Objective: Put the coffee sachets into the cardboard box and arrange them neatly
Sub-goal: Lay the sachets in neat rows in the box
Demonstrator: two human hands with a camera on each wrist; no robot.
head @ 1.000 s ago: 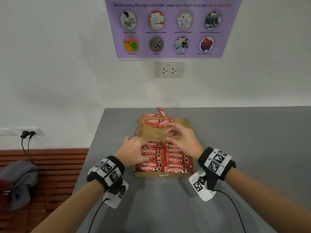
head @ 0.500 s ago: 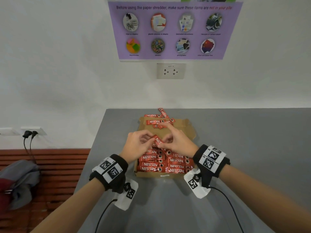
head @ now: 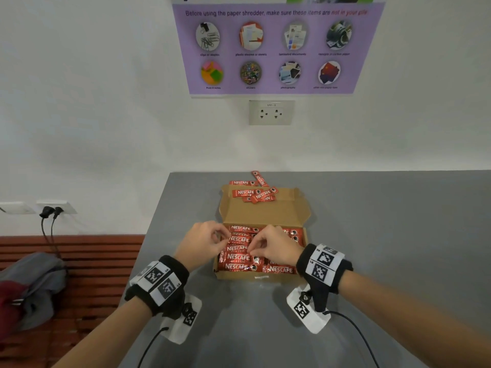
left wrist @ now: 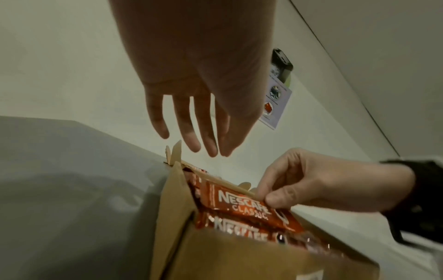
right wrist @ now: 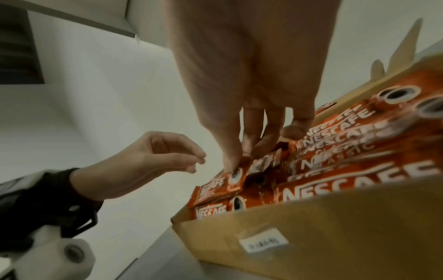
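R hand (head: 273, 249) pinches one coffee sachet (left wrist: 242, 205) by its end w/ thumb and fingertips to seat it flat in the cardboard box (head: 261, 274) L row, while L hand (head: 206, 241), fingers loosely curled, empty, hovers just above box's L edge, prob. ready to align.

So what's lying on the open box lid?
Three or so loose coffee sachets lie crossed on the lid of the cardboard box; two more lie past its far edge. Anything under them is hidden.

Glossy foil sachets (head: 240, 257), matt cardboard box (head: 265, 216)
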